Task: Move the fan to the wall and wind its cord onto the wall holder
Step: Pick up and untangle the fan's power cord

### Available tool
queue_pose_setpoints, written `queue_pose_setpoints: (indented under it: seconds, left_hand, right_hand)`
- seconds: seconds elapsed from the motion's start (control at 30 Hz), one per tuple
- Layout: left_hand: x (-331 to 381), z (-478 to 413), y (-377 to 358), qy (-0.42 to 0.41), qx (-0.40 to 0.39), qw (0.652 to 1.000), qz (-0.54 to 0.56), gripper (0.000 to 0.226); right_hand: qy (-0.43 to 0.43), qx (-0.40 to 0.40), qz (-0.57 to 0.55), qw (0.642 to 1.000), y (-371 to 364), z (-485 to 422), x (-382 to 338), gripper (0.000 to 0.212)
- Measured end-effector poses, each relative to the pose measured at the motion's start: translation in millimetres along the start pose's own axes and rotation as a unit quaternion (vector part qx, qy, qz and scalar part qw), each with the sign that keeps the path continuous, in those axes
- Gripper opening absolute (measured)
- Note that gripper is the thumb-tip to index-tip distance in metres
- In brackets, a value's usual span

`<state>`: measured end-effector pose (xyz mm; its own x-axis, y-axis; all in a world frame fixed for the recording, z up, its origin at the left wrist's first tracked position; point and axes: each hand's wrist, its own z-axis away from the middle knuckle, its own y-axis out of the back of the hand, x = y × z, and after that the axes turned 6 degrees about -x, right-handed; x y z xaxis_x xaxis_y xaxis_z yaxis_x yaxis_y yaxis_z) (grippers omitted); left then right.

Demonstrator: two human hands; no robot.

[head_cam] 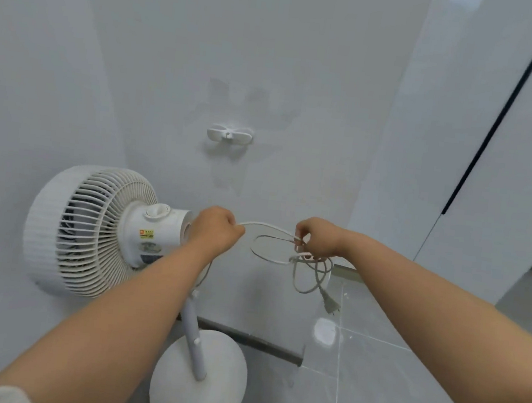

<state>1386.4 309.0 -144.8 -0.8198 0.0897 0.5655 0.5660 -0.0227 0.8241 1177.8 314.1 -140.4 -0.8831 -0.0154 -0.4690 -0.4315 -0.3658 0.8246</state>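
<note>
A white pedestal fan (90, 232) stands against the wall on a round base (203, 378), its head facing left. Above it, a small white cord holder (229, 135) is fixed to the wall, with nothing wound on it. My left hand (214, 232) is closed on the white cord (265, 226) just right of the fan's motor housing. My right hand (318, 239) grips several loose loops of the same cord. The plug (331, 305) dangles below that hand. A short stretch of cord spans between the two hands.
A white door or cabinet panel with a dark vertical gap (495, 127) stands at the right. Grey floor tiles (387, 378) lie below, with a dark baseboard (259, 342) along the wall.
</note>
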Motion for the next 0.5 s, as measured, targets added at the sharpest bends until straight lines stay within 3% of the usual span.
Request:
queue_pose_setpoints:
  seconds: [0.2,0.23,0.37,0.5]
  left_hand:
    - [23,16,17,-0.046,-0.111,0.984,0.129,0.013]
    - [28,21,20,-0.044,-0.129,0.977,0.163,0.014]
    - [40,37,27,-0.064,-0.174,0.955,0.23,0.06]
    - [43,43,27,-0.06,-0.157,0.946,0.278,0.061]
  right_hand:
    - [0.034,0.149,-0.22,0.963,34,49,-23,0.022]
    - [0.04,0.154,-0.253,0.954,39,55,-26,0.027]
    - [0.034,0.128,-0.369,0.92,52,73,-45,0.042]
    - [0.032,0.089,-0.47,0.878,56,88,-65,0.044]
